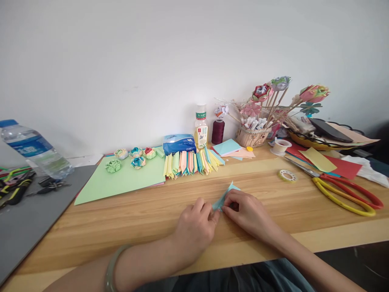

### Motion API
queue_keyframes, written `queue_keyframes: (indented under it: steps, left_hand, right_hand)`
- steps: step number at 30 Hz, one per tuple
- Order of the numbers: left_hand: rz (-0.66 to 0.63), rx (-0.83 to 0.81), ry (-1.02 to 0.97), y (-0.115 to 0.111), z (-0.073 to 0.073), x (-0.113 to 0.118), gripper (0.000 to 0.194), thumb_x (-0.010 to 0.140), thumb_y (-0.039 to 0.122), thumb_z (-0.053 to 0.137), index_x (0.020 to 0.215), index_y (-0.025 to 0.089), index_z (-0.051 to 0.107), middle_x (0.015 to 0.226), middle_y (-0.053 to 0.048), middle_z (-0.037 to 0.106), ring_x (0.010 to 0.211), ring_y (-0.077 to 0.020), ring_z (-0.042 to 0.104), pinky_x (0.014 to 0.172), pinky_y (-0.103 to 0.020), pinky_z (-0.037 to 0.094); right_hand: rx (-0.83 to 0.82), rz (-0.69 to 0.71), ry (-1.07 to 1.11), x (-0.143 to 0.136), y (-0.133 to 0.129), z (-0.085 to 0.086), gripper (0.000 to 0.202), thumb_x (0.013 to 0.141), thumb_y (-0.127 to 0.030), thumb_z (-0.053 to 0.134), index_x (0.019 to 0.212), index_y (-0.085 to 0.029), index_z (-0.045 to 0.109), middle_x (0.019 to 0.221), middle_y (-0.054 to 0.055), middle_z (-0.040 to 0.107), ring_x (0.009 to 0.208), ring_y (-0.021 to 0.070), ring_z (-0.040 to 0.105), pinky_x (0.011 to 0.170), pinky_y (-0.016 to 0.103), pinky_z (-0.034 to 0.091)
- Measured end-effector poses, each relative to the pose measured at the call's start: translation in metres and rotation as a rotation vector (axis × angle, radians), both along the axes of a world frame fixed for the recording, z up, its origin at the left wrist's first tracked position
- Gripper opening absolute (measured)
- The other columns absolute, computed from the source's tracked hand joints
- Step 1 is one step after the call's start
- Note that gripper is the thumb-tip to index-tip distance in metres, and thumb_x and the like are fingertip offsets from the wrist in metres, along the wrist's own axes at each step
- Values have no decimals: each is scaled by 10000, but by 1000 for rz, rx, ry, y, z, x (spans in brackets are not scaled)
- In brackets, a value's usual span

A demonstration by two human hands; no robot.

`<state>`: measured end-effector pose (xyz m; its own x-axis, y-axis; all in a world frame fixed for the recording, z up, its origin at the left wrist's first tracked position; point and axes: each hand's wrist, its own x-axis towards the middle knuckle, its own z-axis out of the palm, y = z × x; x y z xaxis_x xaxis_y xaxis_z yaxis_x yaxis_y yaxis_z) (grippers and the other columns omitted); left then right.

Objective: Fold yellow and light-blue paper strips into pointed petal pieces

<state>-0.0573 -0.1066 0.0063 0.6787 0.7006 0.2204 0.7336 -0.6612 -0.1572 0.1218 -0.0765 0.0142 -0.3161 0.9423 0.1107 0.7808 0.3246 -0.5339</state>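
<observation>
Between my two hands is a small piece of light blue paper, partly folded, with a pointed end rising past my right fingers. My left hand is closed, its fingertips pinching the paper's lower left end. On the other side, my right hand pinches the same paper between thumb and fingers. Both hands rest low over the wooden table, and much of the paper is hidden by them. Beyond them stands a row of folded paper strips in several colours.
Paper flowers lie on a green sheet at the left. Large scissors and a tape roll lie right. At the back are a bottle, a thread spool and a basket. A water bottle leans far left.
</observation>
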Motion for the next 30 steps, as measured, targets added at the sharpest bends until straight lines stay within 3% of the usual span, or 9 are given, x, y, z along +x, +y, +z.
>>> queue_keyframes:
  steps: [7, 13, 18, 24, 27, 30]
  left_hand:
    - [-11, 29, 12, 0, -2, 1, 153, 903, 149, 497, 1022, 159, 594, 767, -38, 540, 754, -200, 505, 532, -278, 426]
    - [1, -17, 26, 0, -1, 2, 160, 893, 158, 515, 1039, 163, 579, 788, -42, 531, 776, -200, 498, 547, -277, 433]
    - [0, -24, 19, 2, -1, 0, 152, 889, 161, 523, 1024, 176, 591, 783, -38, 543, 777, -201, 492, 554, -275, 429]
    - [-15, -1, 37, 15, 7, -8, 172, 905, 156, 491, 1032, 187, 602, 866, -55, 544, 849, -218, 485, 636, -304, 434]
    - [7, -62, 5, 21, 11, -11, 205, 894, 159, 509, 1069, 197, 608, 916, -60, 554, 885, -221, 473, 697, -320, 440]
    - [5, -145, -155, 25, 10, -12, 194, 884, 166, 518, 1027, 207, 643, 967, -43, 576, 936, -215, 458, 779, -333, 436]
  right_hand:
    - [-41, -21, -83, -3, 0, 7, 109, 735, -171, 532, 635, -198, 565, 735, 6, 617, 637, 149, 560, 561, 255, 353]
    - [17, 1, -69, 1, 0, -2, 22, 756, -182, 537, 758, -203, 534, 788, 11, 600, 640, 149, 555, 558, 257, 380]
    - [79, 155, -22, 16, 2, -8, 97, 822, -116, 476, 810, -199, 525, 852, 24, 571, 677, 139, 551, 594, 261, 423]
    - [342, 400, -183, 23, -14, 2, 254, 915, -150, 385, 997, -199, 620, 955, 80, 621, 894, 221, 547, 766, 388, 437]
    - [315, 415, -221, 10, -31, 5, 243, 909, -192, 417, 1066, -161, 600, 978, 107, 616, 910, 239, 549, 790, 413, 456]
    - [250, 393, -170, -3, -44, 7, 233, 901, -247, 466, 1070, -152, 594, 1018, 113, 618, 958, 249, 557, 836, 410, 466]
